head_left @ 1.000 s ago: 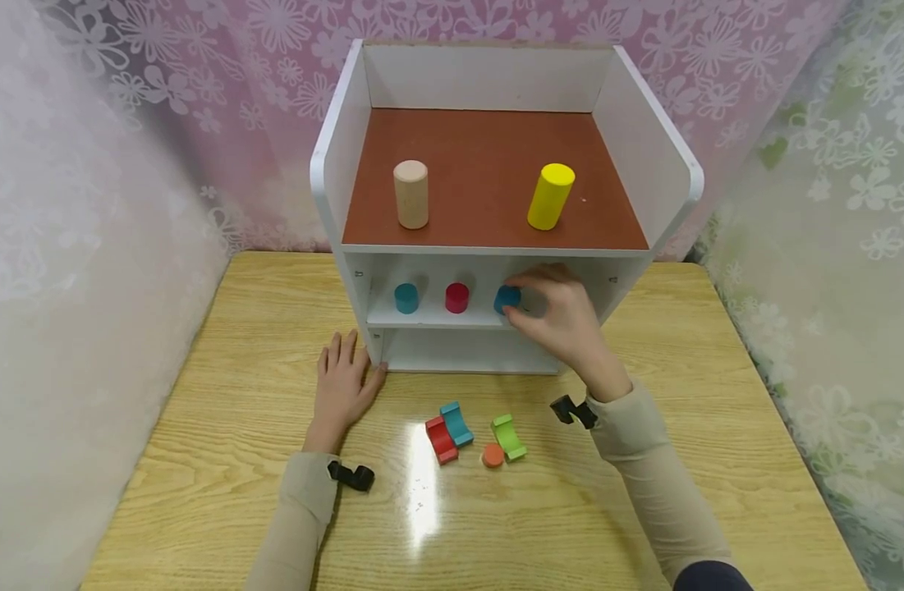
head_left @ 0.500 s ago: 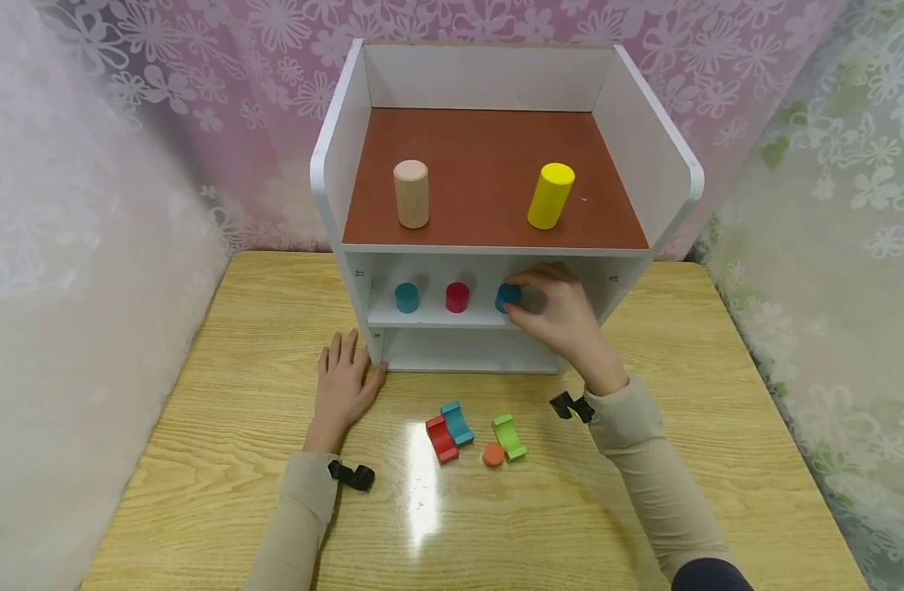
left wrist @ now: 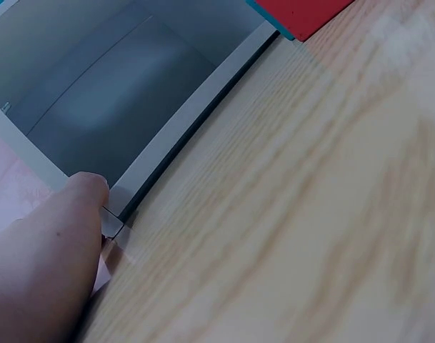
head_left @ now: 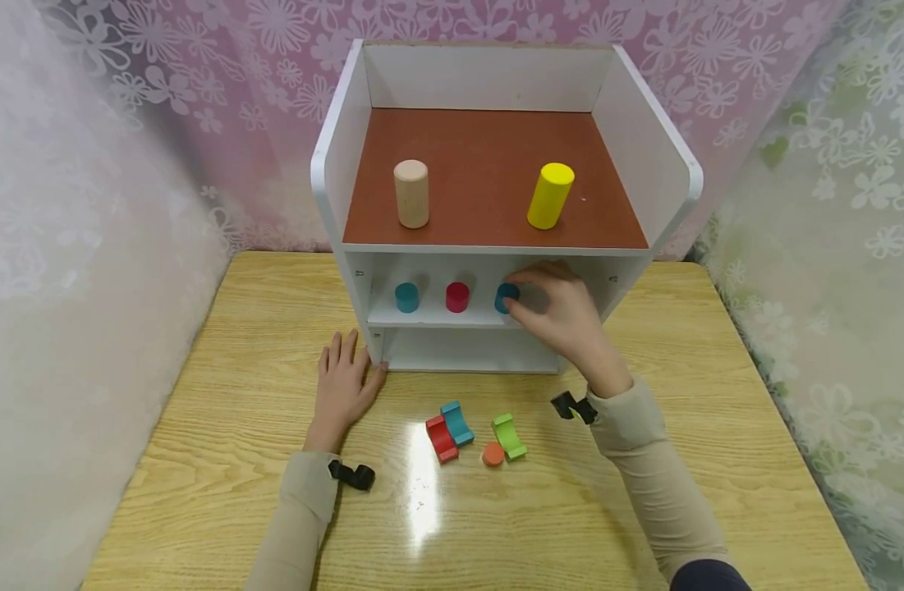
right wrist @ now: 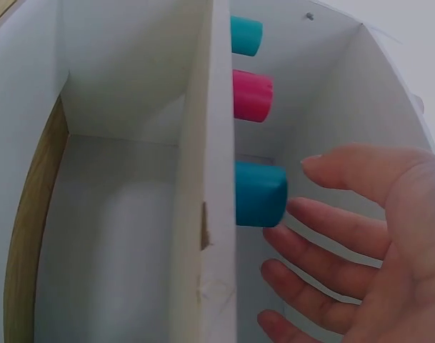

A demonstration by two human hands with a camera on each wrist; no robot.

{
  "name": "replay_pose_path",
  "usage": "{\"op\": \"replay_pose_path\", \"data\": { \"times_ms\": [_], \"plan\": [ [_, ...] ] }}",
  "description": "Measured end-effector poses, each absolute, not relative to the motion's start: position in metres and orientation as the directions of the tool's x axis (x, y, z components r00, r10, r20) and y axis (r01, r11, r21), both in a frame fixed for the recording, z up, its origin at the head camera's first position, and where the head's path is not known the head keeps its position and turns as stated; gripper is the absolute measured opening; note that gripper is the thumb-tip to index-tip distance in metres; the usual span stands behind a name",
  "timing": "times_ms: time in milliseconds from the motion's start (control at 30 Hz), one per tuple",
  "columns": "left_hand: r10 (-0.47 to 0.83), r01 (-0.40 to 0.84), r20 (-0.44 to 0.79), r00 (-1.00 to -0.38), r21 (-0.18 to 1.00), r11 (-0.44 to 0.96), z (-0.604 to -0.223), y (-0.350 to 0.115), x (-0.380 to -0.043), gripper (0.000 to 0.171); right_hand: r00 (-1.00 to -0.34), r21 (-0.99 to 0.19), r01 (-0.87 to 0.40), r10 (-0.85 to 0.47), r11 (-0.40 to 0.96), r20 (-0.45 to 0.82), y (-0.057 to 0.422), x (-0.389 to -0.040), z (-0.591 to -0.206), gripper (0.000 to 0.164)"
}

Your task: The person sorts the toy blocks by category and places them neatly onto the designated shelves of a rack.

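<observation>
"What surrounds the right hand (head_left: 562,316)?"

"It's inside the middle compartment of the white shelf unit (head_left: 644,123), with the brown top panel (head_left: 488,164) roofing it over. A red cylinder (head_left: 457,298) and then a teal cylinder (head_left: 406,298) stand in a row to the left."

"And the blue cylinder (right wrist: 260,194)?"

"On the middle shelf (head_left: 433,310), at the right end of that row. Thumb and fingers are spread apart beside it; the right wrist view shows a gap at the thumb. Whether a fingertip touches, I can't tell."

"The left hand (head_left: 341,390)?"

"Flat on the table (head_left: 222,427), fingers apart, thumb against the unit's lower front corner."

"Anything in front of the unit?"

"A red curved block (head_left: 441,441) touching a teal curved block (head_left: 457,424), then a green curved block (head_left: 509,437) with an orange disc (head_left: 493,455) just beside it. Up top, a bare-wood cylinder and a yellow cylinder (head_left: 550,197) stand well apart."

"Surfaces?"

"Glossy wood grain on the table, flat white boards with a brown chip on the shelf's front edge, smooth paint on the short round pieces. The three blocks are scooped into troughs. Behind hangs pink flowered cloth (head_left: 274,82)."
</observation>
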State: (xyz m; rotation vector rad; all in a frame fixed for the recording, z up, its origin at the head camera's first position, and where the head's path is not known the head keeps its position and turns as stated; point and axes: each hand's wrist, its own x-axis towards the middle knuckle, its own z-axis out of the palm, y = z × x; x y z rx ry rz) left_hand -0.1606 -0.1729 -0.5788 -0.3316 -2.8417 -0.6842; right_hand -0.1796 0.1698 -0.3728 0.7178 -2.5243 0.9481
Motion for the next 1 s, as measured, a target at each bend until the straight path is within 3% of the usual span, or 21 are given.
{"op": "replay_pose_path", "data": {
  "times_ms": [433,1000],
  "plan": [
    [0.171,0.263,0.245,-0.954,0.418,0.869,-0.58,-0.173,-0.161,0.061,-0.754,-0.434,-0.621,-0.348,0.652,0.556,0.172,-0.16,-0.364,0.021],
    [0.173,0.268,0.25,-0.953,0.42,0.867,-0.58,-0.173,-0.16,0.061,-0.716,-0.432,-0.672,-0.377,0.601,0.588,0.176,-0.128,-0.37,0.02]
  ]
}}
